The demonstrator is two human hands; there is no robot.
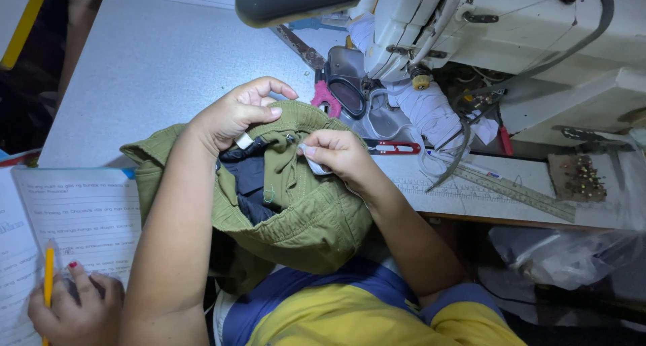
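Left grip: your left hand is curled shut on the top edge of the green cloth, thumb pressed against the fingers, with a small white tag showing just under the thumb.
Right grip: your right hand is pinched closed, thumb and fingertips squeezing a white scrap together with the cloth's edge.
Between the grips: the two hands sit close, a short span of green hem bunched between them.
Cloth: it lies partly on the bench and partly hangs over the near edge toward your lap; a dark lining shows in its opening, below your left hand.
Machine: the white sewing machine stands beyond your right hand, apart from the cloth.
Snips: red-handled snips lie on the bench just right of your right hand, untouched.
Ruler: a metal ruler lies further right, near a pincushion.
Other person: a hand with a yellow pencil rests on a printed worksheet at lower left, clear of your arms.
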